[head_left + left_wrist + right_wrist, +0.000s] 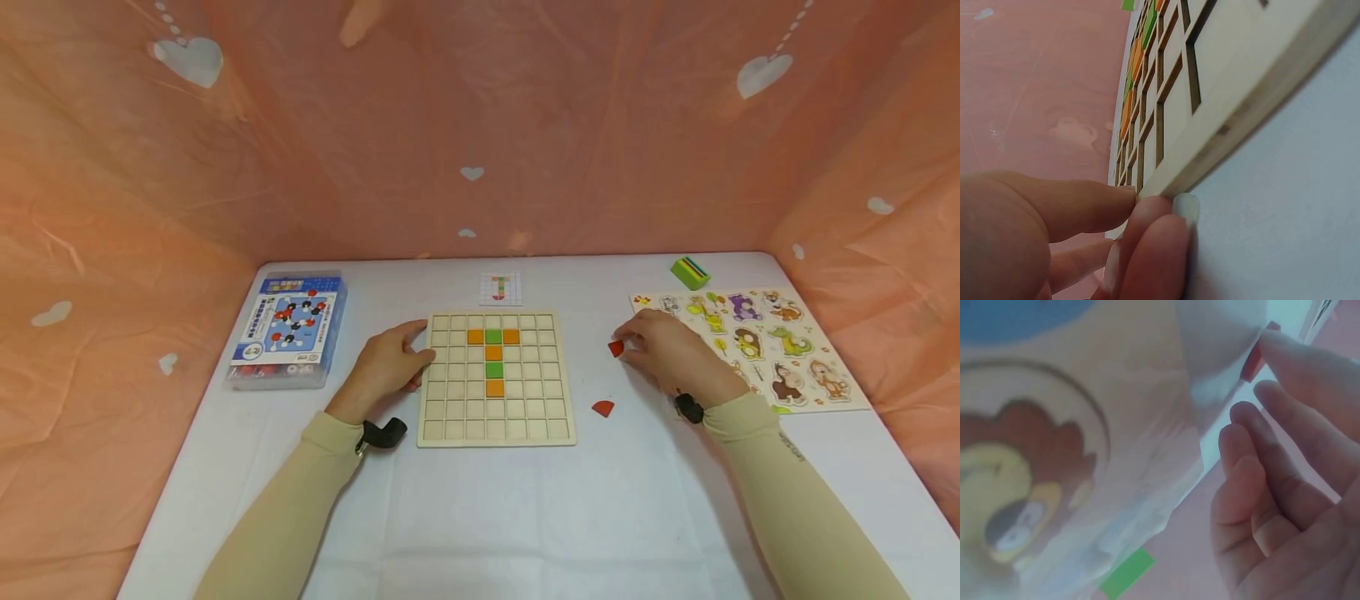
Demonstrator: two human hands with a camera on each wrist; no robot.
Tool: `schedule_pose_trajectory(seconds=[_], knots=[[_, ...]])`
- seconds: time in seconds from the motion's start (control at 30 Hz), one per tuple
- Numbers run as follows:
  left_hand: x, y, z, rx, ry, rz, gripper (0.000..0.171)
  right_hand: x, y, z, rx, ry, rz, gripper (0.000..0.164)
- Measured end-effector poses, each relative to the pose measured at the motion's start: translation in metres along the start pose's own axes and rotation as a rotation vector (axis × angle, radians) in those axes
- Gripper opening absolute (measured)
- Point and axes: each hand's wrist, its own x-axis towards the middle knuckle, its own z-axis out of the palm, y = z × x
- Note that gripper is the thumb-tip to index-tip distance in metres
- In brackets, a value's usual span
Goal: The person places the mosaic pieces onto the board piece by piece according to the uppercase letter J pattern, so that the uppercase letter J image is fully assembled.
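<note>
My left hand (387,363) holds the left edge of a pale wooden grid board (457,408); in the left wrist view the thumb (1094,203) rests on the rim, with fingertips against its side. Orange and green square tiles (493,370) form a T in the board's cells. To the board's right, my right hand (663,350) pinches a red quarter-circle piece (616,348) at the tips of thumb and forefinger. That red piece (1252,362) shows by the thumb tip in the right wrist view. A second red quarter-circle piece (603,408) lies on the white table, nearer me.
Behind the board lies a small pattern card (500,288). A clear box with a molecule picture (285,329) stands at the left. On the right lie an animal puzzle board (795,350), partly beneath my right forearm, and a green striped block (690,272). Orange cloth (480,125) hangs around the table.
</note>
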Motion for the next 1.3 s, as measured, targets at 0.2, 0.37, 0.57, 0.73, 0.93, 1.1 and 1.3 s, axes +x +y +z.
schedule_pose_trajectory(seconds=[0.2,0.37,0.57,0.73,0.93,1.1,1.3], knots=[[0.000,0.000,0.000,0.017,0.007,0.004,0.068,0.004,-0.002,0.005,-0.009,0.029,-0.044,0.020],[0.001,0.000,0.000,0.012,0.006,0.005,0.068,0.007,-0.006,0.009,-0.026,0.059,-0.078,0.017],[0.001,0.000,0.001,0.013,0.008,-0.007,0.068,0.012,-0.012,0.013,-0.018,0.045,-0.081,0.019],[0.002,-0.001,0.001,0.019,0.004,-0.012,0.068,0.013,-0.022,0.014,-0.025,0.044,-0.089,0.013],[0.002,-0.001,0.000,0.024,0.010,-0.007,0.068,0.014,-0.049,0.018,-0.008,0.052,-0.083,0.013],[0.001,-0.002,0.000,0.023,0.008,-0.004,0.068,0.017,-0.080,0.025,0.001,0.039,-0.113,0.013],[0.001,-0.001,0.000,0.018,0.004,-0.003,0.068,0.015,-0.117,0.040,-0.011,0.040,-0.224,0.007]])
